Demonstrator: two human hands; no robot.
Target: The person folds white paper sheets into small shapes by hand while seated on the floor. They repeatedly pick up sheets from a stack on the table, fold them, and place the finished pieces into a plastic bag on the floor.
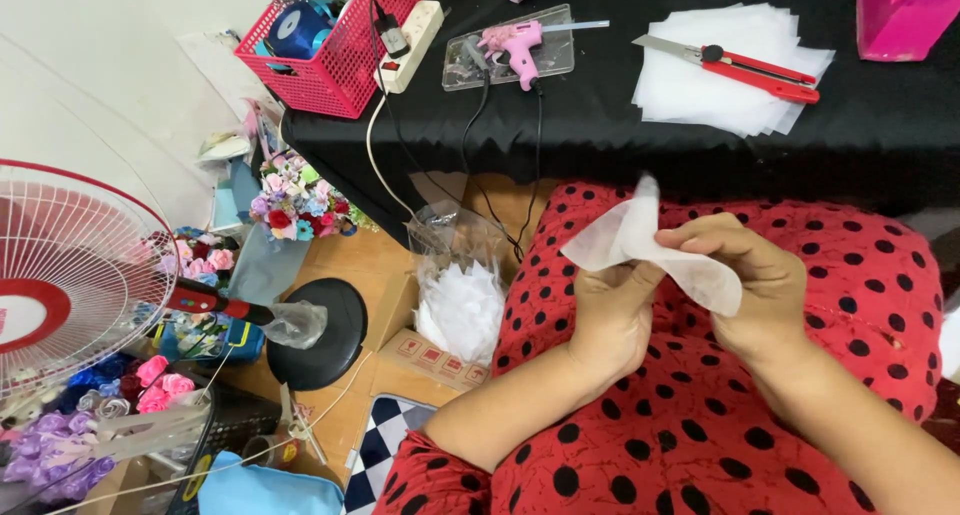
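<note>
Together, left hand [610,310] and right hand [745,275] pinch a white sheet [640,240].

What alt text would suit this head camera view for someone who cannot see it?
Two hands, left hand and right hand, hold a white fabric piece over a red dotted lap. Beyond, a black table bears a pink glue gun and scissors.

Your left hand [612,310] and right hand [750,275] hold a white sheet [640,237] over your lap, fingers pinching it from both sides. On the black counter [600,125] lie a stack of white sheets [700,85], red scissors [745,65], a pink glue gun [520,45] and a red basket [340,60]. Below, a box [440,350] holds white pieces. A fan [60,275] stands left, near ribbon flowers [295,200].
</note>
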